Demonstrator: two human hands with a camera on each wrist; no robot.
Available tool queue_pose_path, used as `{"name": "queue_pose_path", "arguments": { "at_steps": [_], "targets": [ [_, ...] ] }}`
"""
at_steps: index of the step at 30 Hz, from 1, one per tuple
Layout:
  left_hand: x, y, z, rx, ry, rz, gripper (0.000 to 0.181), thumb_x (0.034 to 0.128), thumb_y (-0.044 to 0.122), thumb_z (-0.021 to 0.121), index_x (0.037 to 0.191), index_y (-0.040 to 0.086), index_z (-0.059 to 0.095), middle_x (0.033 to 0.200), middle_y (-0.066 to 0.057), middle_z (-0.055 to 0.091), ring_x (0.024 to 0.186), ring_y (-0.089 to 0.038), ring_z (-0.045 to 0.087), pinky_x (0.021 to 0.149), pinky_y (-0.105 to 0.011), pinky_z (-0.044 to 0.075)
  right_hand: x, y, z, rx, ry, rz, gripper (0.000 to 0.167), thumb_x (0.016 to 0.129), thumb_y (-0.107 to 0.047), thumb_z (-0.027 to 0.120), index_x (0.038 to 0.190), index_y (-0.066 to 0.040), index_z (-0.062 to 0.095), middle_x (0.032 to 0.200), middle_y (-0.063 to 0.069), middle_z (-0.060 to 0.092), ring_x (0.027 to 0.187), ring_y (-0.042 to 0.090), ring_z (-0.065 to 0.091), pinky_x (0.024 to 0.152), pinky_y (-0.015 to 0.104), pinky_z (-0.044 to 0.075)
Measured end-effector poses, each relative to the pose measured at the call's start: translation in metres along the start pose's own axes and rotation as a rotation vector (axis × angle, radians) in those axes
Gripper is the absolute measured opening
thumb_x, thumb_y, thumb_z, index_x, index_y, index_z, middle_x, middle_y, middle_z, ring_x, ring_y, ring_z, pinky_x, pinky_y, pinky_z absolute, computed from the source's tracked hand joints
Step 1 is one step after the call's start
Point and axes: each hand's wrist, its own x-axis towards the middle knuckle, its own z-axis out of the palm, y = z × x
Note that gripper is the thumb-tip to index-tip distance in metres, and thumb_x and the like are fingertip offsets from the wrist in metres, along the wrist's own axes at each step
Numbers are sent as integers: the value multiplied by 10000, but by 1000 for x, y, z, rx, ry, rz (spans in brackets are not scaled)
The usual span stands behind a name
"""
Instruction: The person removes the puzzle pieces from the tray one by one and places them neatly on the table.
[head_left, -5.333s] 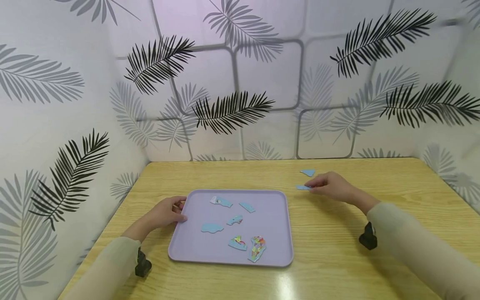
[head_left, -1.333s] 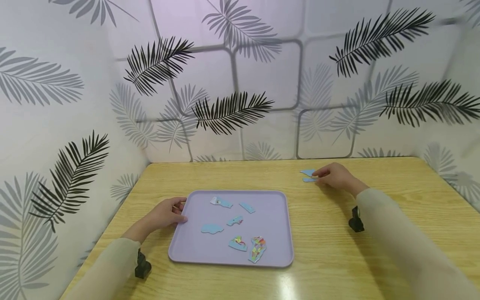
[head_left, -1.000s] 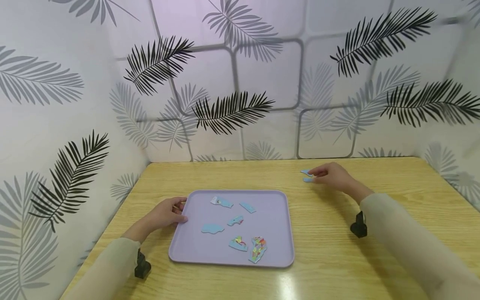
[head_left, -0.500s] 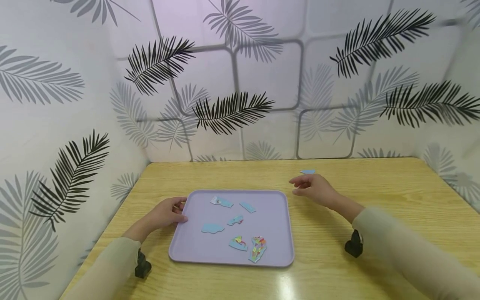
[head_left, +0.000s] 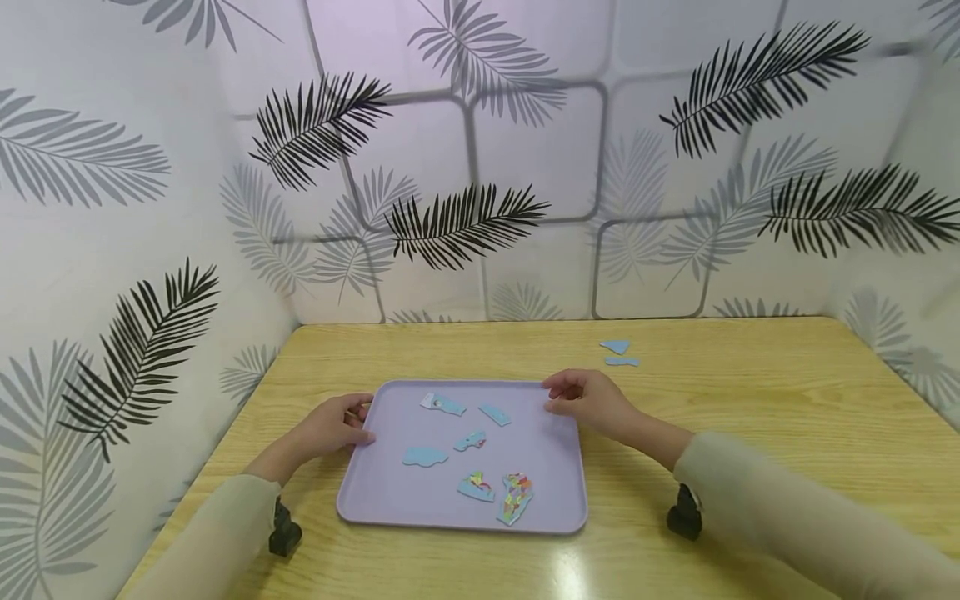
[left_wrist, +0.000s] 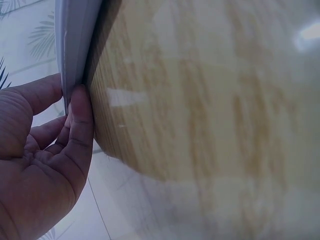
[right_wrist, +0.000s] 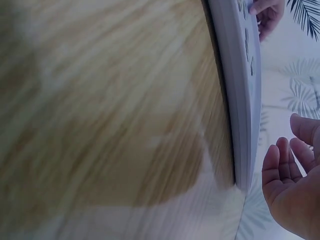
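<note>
In the head view, a lilac tray (head_left: 390, 496) lies on the table. My left hand (head_left: 332, 429) holds its left rim; the left wrist view shows thumb and fingers pinching the tray edge (left_wrist: 77, 45). My right hand (head_left: 592, 404) hovers at the tray's far right corner, fingers loosely bent and holding nothing. In the right wrist view, that hand (right_wrist: 295, 185) appears apart from the tray side (right_wrist: 240, 110). Flat, jagged blue puzzle-like pieces are spread in the tray, among them a plain one (head_left: 424, 456) and a colourfully printed one (head_left: 516, 500).
Beyond the tray's right corner, a blue triangular piece (head_left: 617, 346) and a thin blue strip (head_left: 622, 362) lie on the wooden table (head_left: 720, 367). A leaf-patterned wall (head_left: 540, 267) stands along the back, and another at the left.
The thin strip has shifted back and right, nearer the triangular piece. My right hand has let go of it and come left and forward to the tray corner. The left hand and tray stay put.
</note>
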Motion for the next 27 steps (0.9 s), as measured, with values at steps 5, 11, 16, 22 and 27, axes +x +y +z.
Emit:
{"name": "queue_pose_path", "arguments": {
  "at_steps": [5, 11, 16, 22, 27],
  "targets": [
    [-1, 2, 0, -8, 4, -8, 639, 847, 15, 727, 1398, -86, 420, 1072, -132, 524, 888, -223, 521, 668, -320, 514, 4, -8, 14, 8, -19, -31, 309, 843, -71, 754, 1105, 69, 671, 896, 55, 643, 807, 175, 570, 689, 246, 475],
    [-1, 1, 0, -20, -4, 1, 636, 848, 11, 725, 1399, -82, 421, 1058, -134, 524, 877, -220, 526, 676, -332, 523, 12, -12, 30, 20, -42, -16, 294, 844, -49, 750, 1100, 72, 669, 890, 56, 634, 803, 161, 563, 694, 240, 473],
    [-1, 0, 0, -24, -5, -6, 636, 850, 13, 725, 1400, -81, 420, 1056, -133, 518, 874, -219, 522, 677, -335, 524, 18, -16, 41, -9, -55, 11, 291, 844, -62, 754, 1101, 51, 675, 890, 37, 631, 809, 155, 563, 701, 253, 475],
    [-1, 1, 0, -37, -6, -11, 638, 854, 9, 719, 1405, -82, 410, 1061, -137, 511, 866, -217, 517, 676, -340, 519, 25, -17, 51, -61, -65, 44, 279, 814, -85, 787, 1060, 8, 693, 856, 11, 620, 784, 139, 554, 677, 259, 474],
    [-1, 1, 0, -38, -7, -1, 640, 851, 7, 722, 1404, -80, 412, 1039, -130, 509, 834, -208, 514, 654, -332, 514, 26, -17, 56, -115, -62, 50, 282, 782, -106, 817, 1031, -25, 711, 813, -9, 608, 740, 119, 547, 636, 242, 464]
  ]
}}
